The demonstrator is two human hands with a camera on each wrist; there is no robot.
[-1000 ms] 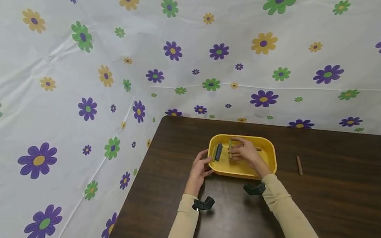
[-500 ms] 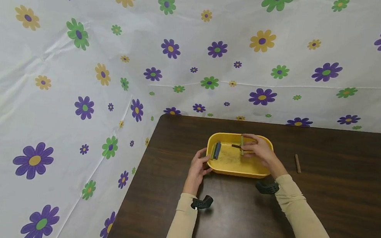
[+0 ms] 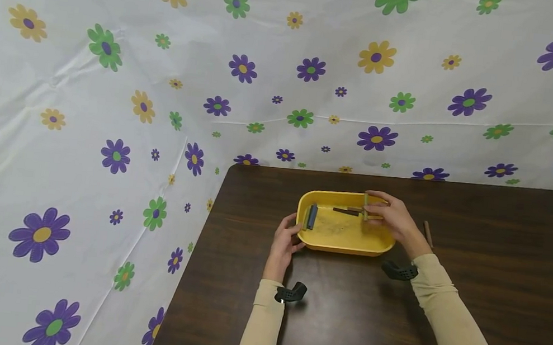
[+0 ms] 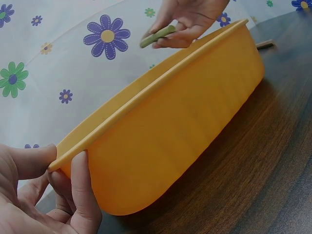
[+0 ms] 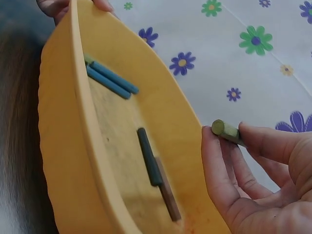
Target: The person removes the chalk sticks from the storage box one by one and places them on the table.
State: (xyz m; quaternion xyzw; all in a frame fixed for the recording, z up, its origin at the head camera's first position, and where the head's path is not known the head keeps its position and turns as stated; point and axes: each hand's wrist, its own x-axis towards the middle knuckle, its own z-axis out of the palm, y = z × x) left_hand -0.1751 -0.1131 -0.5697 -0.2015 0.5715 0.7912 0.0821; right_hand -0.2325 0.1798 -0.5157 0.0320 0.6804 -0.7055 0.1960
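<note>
My left hand (image 3: 281, 249) grips the left end of a yellow plastic tub (image 3: 344, 250), thumb over the rim and fingers against the outside wall. Over the tub's right end, my right hand (image 3: 398, 219) pinches an olive-green hexagonal crayon (image 5: 226, 131) between thumb and fingers, held above the rim in the left wrist view. Inside, two blue crayons (image 5: 111, 80) lie side by side at the left end, with a greenish one (image 5: 87, 59) mostly hidden beside them. A dark green-black crayon (image 5: 149, 158) and a brown crayon (image 5: 168, 195) lie near the far wall.
Another brown crayon (image 3: 428, 234) lies on the dark wood table (image 3: 332, 313), right of the tub and partly behind my right wrist. A white flowered sheet (image 3: 264, 98) hangs along the table's back and left sides. Smudges mark the tub's floor.
My right hand has moved rightward across the tub with the olive-green crayon, uncovering the dark and brown crayons. My left hand keeps its grip on the tub.
</note>
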